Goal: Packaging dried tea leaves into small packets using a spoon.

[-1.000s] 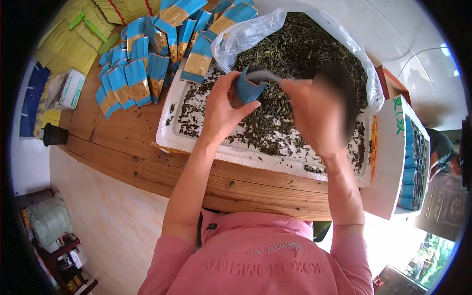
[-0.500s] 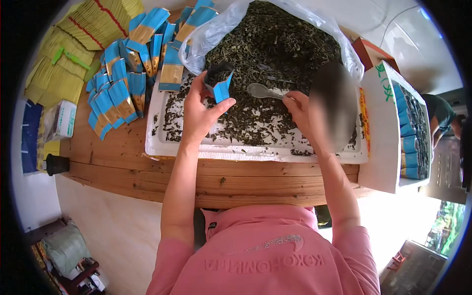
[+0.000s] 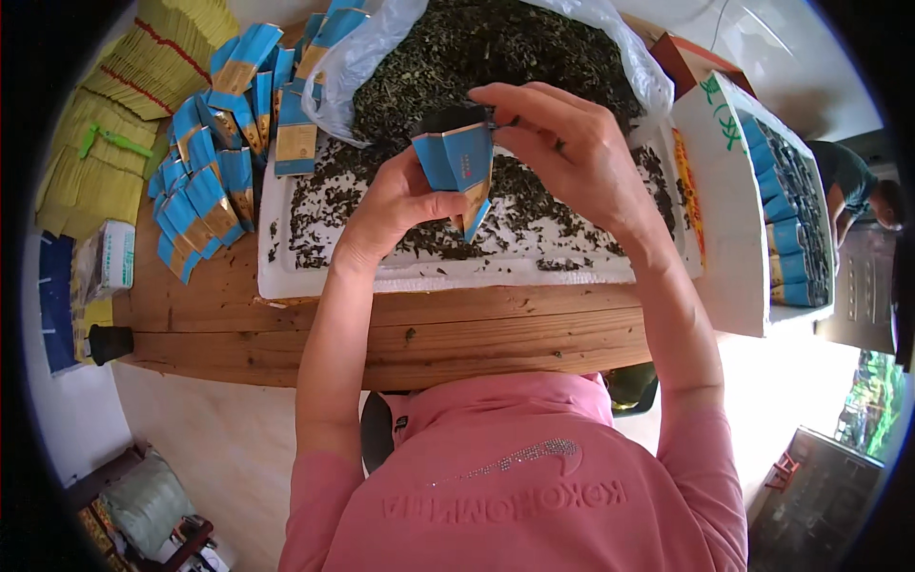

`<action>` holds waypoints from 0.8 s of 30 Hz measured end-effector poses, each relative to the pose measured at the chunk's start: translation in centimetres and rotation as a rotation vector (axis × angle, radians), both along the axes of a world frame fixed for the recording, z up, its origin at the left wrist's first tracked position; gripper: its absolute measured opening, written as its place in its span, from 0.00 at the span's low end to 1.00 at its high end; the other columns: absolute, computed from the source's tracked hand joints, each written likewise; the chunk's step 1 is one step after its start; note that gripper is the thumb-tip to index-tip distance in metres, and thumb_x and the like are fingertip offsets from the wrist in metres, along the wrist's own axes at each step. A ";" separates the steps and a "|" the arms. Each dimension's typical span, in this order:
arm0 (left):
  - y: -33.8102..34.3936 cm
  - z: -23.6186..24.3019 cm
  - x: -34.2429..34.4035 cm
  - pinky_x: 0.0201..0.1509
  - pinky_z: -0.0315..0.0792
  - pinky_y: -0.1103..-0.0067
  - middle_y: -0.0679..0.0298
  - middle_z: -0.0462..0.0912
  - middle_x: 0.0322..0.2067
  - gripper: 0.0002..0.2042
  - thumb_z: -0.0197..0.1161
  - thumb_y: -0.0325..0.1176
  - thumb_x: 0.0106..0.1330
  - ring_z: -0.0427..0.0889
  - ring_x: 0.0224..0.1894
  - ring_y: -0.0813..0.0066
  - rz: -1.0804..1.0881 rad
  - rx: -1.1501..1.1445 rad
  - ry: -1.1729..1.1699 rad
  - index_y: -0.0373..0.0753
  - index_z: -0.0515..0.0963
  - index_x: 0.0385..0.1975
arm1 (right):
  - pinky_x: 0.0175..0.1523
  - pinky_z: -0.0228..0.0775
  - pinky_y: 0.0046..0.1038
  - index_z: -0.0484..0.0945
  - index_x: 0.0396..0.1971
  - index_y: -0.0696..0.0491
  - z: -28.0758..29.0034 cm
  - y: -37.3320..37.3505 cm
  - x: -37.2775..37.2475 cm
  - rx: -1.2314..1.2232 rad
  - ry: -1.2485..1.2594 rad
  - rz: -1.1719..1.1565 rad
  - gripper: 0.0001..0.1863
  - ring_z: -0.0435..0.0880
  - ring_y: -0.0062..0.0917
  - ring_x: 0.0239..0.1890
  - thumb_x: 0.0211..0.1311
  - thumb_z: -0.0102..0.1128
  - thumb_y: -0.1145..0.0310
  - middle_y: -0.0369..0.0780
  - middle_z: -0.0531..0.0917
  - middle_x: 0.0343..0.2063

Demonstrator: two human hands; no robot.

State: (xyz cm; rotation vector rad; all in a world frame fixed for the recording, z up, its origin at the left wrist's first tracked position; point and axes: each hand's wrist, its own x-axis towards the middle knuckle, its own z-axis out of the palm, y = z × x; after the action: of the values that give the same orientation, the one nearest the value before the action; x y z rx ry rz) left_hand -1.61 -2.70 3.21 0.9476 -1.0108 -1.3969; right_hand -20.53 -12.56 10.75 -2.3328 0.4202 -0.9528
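Pouch (image 3: 457, 162) raised off tea since prev; left grip (image 3: 400, 205) holds, right (image 3: 572, 157) at mouth.

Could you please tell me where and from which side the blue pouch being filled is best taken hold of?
Grip the blue pouch around its lower body, from the person's left, much as the left hand does now. It stands upright with its mouth open on top and dark leaves heaped there, and the right hand works at that mouth, so the top probably should stay free.
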 end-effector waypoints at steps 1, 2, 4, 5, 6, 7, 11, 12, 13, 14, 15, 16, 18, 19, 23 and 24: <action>-0.1 0.0 -0.1 0.50 0.76 0.78 0.64 0.79 0.45 0.30 0.75 0.33 0.53 0.79 0.47 0.76 -0.007 0.000 0.001 0.35 0.69 0.56 | 0.33 0.71 0.19 0.80 0.43 0.56 -0.3 -0.3 0.0 0.000 0.001 -0.007 0.13 0.79 0.19 0.29 0.57 0.60 0.81 0.37 0.79 0.31; -0.3 0.0 -0.2 0.50 0.75 0.78 0.65 0.79 0.45 0.30 0.74 0.32 0.53 0.78 0.47 0.77 -0.031 -0.004 -0.007 0.35 0.69 0.56 | 0.32 0.71 0.21 0.80 0.41 0.57 -0.5 -0.6 -0.1 -0.053 0.029 0.014 0.12 0.79 0.21 0.29 0.56 0.60 0.81 0.38 0.79 0.30; -0.8 0.1 -0.6 0.50 0.75 0.79 0.65 0.78 0.45 0.29 0.73 0.31 0.54 0.78 0.47 0.78 -0.069 -0.014 -0.010 0.35 0.69 0.55 | 0.30 0.71 0.24 0.80 0.34 0.58 -0.4 -0.7 -0.6 -0.103 0.055 0.026 0.06 0.80 0.26 0.27 0.55 0.62 0.80 0.39 0.79 0.27; -0.9 0.5 -0.9 0.51 0.75 0.79 0.65 0.78 0.45 0.30 0.72 0.31 0.54 0.78 0.47 0.78 -0.082 -0.011 -0.007 0.35 0.68 0.57 | 0.30 0.71 0.24 0.80 0.34 0.58 -0.3 -0.7 -0.9 -0.109 0.063 0.012 0.06 0.80 0.26 0.27 0.55 0.62 0.80 0.39 0.79 0.27; -1.1 0.6 -1.2 0.52 0.74 0.78 0.65 0.78 0.45 0.30 0.71 0.30 0.55 0.77 0.47 0.78 -0.097 -0.011 -0.003 0.35 0.67 0.58 | 0.30 0.71 0.25 0.79 0.33 0.58 -0.1 -0.7 -1.3 -0.117 0.100 0.014 0.06 0.80 0.26 0.26 0.54 0.62 0.79 0.39 0.79 0.26; -1.2 0.5 -1.2 0.52 0.74 0.78 0.65 0.78 0.45 0.30 0.71 0.30 0.55 0.77 0.47 0.78 -0.116 -0.021 0.006 0.35 0.67 0.58 | 0.30 0.70 0.25 0.78 0.32 0.59 0.1 -0.7 -1.9 -0.128 0.139 0.013 0.05 0.79 0.26 0.25 0.54 0.63 0.79 0.39 0.78 0.26; -1.6 -1.3 -2.2 0.59 0.68 0.74 0.58 0.76 0.53 0.34 0.69 0.33 0.56 0.74 0.55 0.72 -0.028 -0.158 0.072 0.34 0.63 0.64 | 0.31 0.68 0.22 0.78 0.31 0.59 1.9 -1.2 -4.7 -0.064 0.123 -0.054 0.05 0.77 0.20 0.26 0.54 0.64 0.78 0.37 0.77 0.24; -1.7 -1.3 -2.1 0.58 0.67 0.74 0.58 0.75 0.54 0.34 0.69 0.36 0.57 0.73 0.56 0.70 0.002 -0.149 0.060 0.34 0.63 0.64 | 0.30 0.67 0.20 0.78 0.31 0.59 2.5 -1.5 -6.0 -0.013 0.124 -0.137 0.05 0.76 0.16 0.27 0.55 0.64 0.77 0.36 0.77 0.24; -1.7 -1.2 -1.9 0.58 0.66 0.74 0.57 0.74 0.56 0.34 0.68 0.39 0.58 0.73 0.58 0.68 0.039 -0.139 0.042 0.34 0.63 0.64 | 0.32 0.68 0.19 0.80 0.33 0.59 3.2 -1.7 -7.3 0.019 0.109 -0.202 0.05 0.77 0.14 0.28 0.56 0.64 0.77 0.34 0.80 0.24; -1.5 -1.2 -1.7 0.58 0.66 0.74 0.57 0.74 0.56 0.34 0.68 0.39 0.58 0.73 0.58 0.68 0.020 -0.147 0.054 0.34 0.63 0.64 | 0.33 0.69 0.18 0.81 0.34 0.58 4.2 -1.9 -8.8 0.074 0.127 -0.297 0.06 0.78 0.14 0.28 0.56 0.64 0.77 0.34 0.81 0.25; -1.3 -1.3 -1.4 0.57 0.67 0.75 0.58 0.75 0.55 0.34 0.68 0.41 0.59 0.73 0.57 0.67 0.035 -0.151 0.011 0.34 0.64 0.63 | 0.34 0.70 0.18 0.82 0.35 0.58 5.3 -2.3 -10.5 0.129 0.141 -0.391 0.06 0.79 0.14 0.28 0.57 0.64 0.77 0.33 0.82 0.26; -1.4 -1.4 -1.3 0.56 0.67 0.75 0.58 0.75 0.55 0.34 0.67 0.44 0.59 0.74 0.56 0.67 0.048 -0.158 -0.034 0.35 0.64 0.62 | 0.35 0.71 0.17 0.82 0.36 0.58 6.3 -2.8 -12.7 0.056 0.089 -0.455 0.07 0.79 0.14 0.28 0.57 0.64 0.76 0.33 0.82 0.27; -1.3 -1.5 -0.9 0.56 0.67 0.75 0.59 0.75 0.54 0.33 0.67 0.45 0.59 0.74 0.55 0.68 0.061 -0.149 -0.039 0.35 0.65 0.62 | 0.35 0.70 0.16 0.83 0.38 0.57 8.3 -4.1 -16.8 -0.035 0.015 -0.599 0.08 0.79 0.13 0.28 0.59 0.63 0.74 0.34 0.83 0.26; -1.2 -1.6 -0.8 0.55 0.68 0.75 0.59 0.75 0.53 0.33 0.67 0.45 0.59 0.75 0.54 0.69 0.089 -0.134 -0.051 0.35 0.66 0.61 | 0.34 0.69 0.16 0.83 0.38 0.57 9.3 -4.7 -18.9 -0.053 -0.006 -0.688 0.08 0.79 0.13 0.27 0.60 0.63 0.73 0.34 0.84 0.26; -1.4 -1.8 -0.9 0.54 0.68 0.76 0.59 0.76 0.50 0.32 0.67 0.44 0.59 0.75 0.49 0.71 0.117 -0.149 -0.036 0.33 0.67 0.60 | 0.30 0.68 0.15 0.84 0.37 0.54 11.2 -7.3 -27.1 -0.228 0.108 -0.960 0.07 0.79 0.13 0.24 0.61 0.62 0.71 0.33 0.83 0.23; -1.4 -1.6 -1.0 0.53 0.69 0.77 0.59 0.77 0.49 0.31 0.66 0.43 0.60 0.76 0.48 0.71 0.136 -0.150 -0.052 0.32 0.67 0.59 | 0.29 0.67 0.16 0.84 0.36 0.54 11.3 -7.8 -28.8 -0.226 0.158 -1.059 0.07 0.79 0.13 0.23 0.61 0.62 0.70 0.32 0.83 0.23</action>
State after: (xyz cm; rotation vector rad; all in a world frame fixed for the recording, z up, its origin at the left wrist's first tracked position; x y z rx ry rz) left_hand -2.66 -4.10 1.60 0.9277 -1.0547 -1.1726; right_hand -49.30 -20.36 22.07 -2.3358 1.7968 -1.2950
